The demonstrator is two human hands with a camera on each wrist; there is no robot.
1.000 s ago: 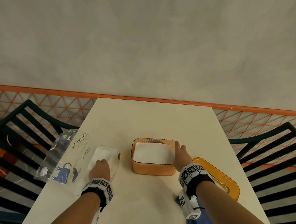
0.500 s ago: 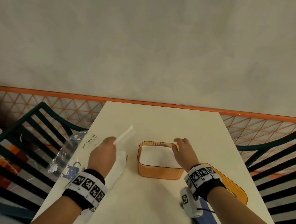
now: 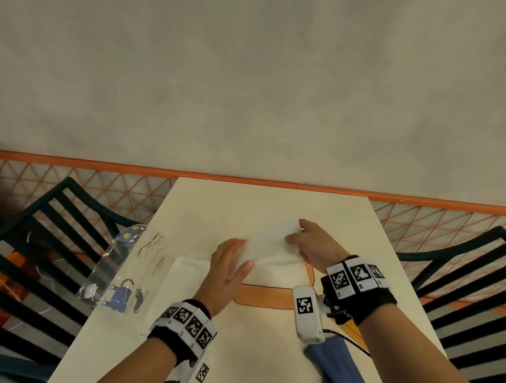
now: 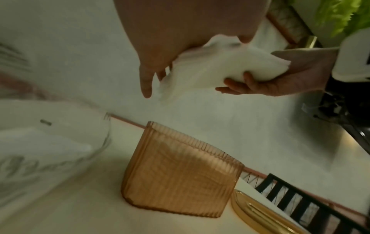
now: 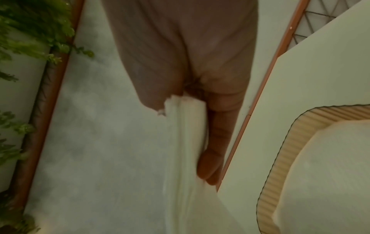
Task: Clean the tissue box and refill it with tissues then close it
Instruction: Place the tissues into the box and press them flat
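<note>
Right now both hands hold a stack of tissues (image 4: 210,68) in the air above the orange tissue box (image 4: 180,172), which stands open on the table (image 3: 265,355) with white tissues already showing inside in the right wrist view. The left hand (image 3: 229,267) grips the stack's near end, thumb on one face and fingers (image 4: 146,82) reaching down the other; the right hand (image 4: 280,77) cups the far end, fingers curled under and thumb on top. To do this step well, I judge the stack should be brought level and squared with the box's long sides before it goes down, since it sags and twists between the two grips at present. Lowering both ends together, with the fingers let go only once the stack sits on the tissues beneath, should keep the sheets from fanning or catching on the ribbed rim. The top sheet wants to stay flat and reachable, because the orange lid (image 4: 260,212), lying just beside the box on the right, comes next. The opened plastic tissue packet (image 3: 122,272) rests to the left, and a blue cloth (image 3: 338,371) lies near the right forearm.
</note>
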